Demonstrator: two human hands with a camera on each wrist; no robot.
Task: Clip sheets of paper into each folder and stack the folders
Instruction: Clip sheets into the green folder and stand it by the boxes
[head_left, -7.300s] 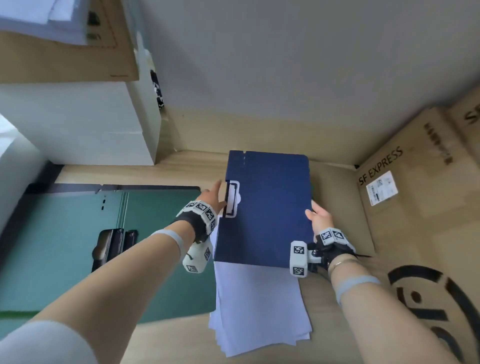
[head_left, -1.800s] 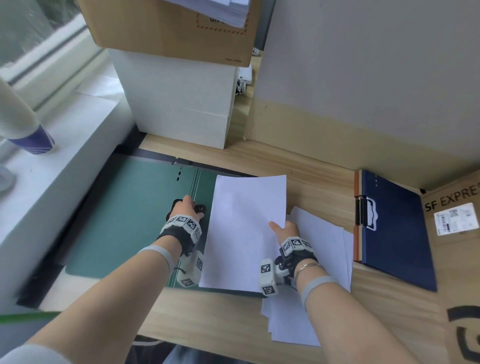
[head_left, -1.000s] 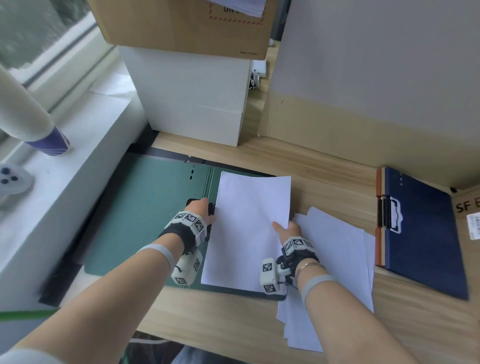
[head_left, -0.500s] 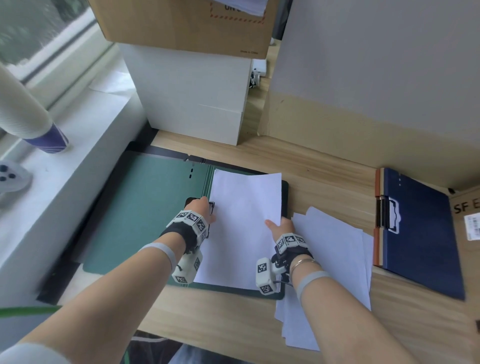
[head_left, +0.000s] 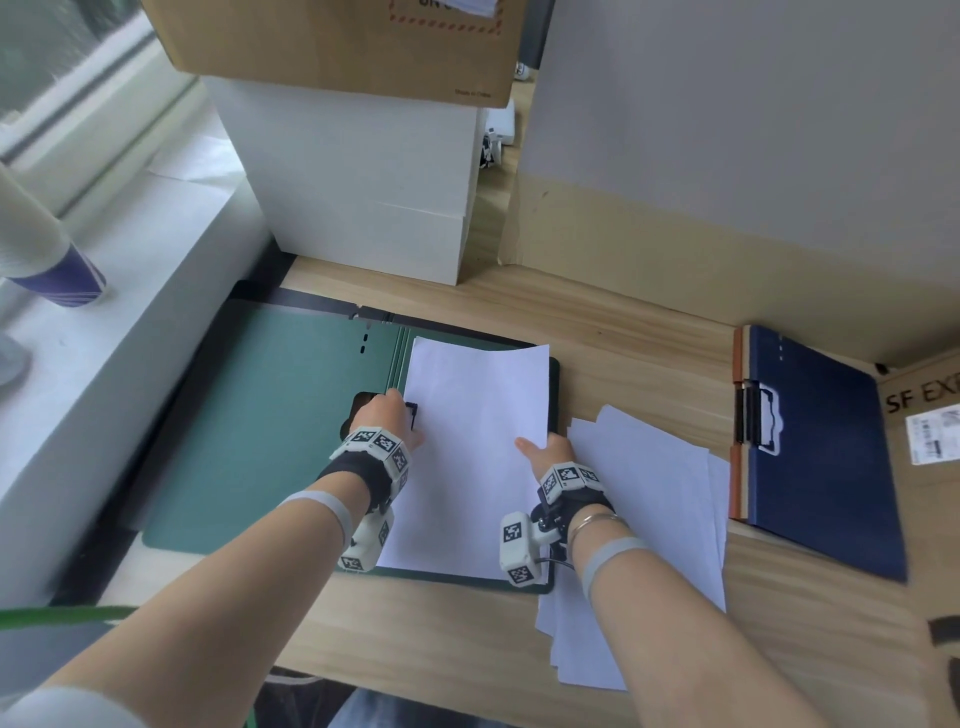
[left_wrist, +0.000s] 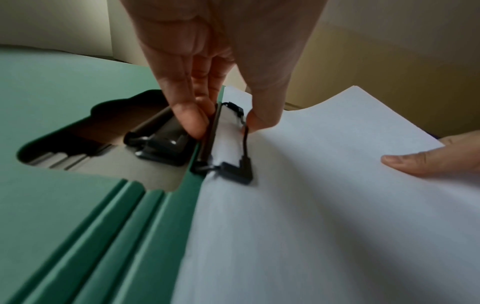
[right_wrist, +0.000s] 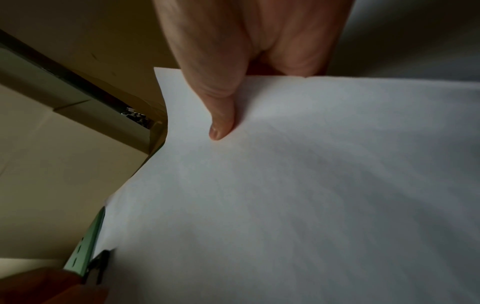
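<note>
Green folder (head_left: 270, 431) lies open flat on the wooden desk (head_left: 623, 332), left cover spread toward the windowsill. Left hand (head_left: 387, 423) sits at the folder's spine, fingers (left_wrist: 187, 115) and thumb curled, pinching the black clip (left_wrist: 228, 144); the clip's wire frame is over the left edge of the white sheet (head_left: 472, 452). The sheet lies on the folder's right half, its left edge tucked into the clip, its far right corner bowed upward. Right hand (head_left: 545, 449) holds the sheet's right edge, thumb (right_wrist: 221, 121) on top of the paper, other fingers hidden underneath, so a pinch grip. Loose stack of paper (head_left: 649, 519) lies on the desk just right of the green folder, partly under the right wrist, sheets fanned unevenly. Blue folder (head_left: 821, 457) lies closed further right, clip side facing left, an orange edge showing beneath it. White boxes (head_left: 363, 182) stand behind the green folder, a brown carton (head_left: 337, 47) on top. Another carton (head_left: 930, 415) with a shipping label at far right.
</note>
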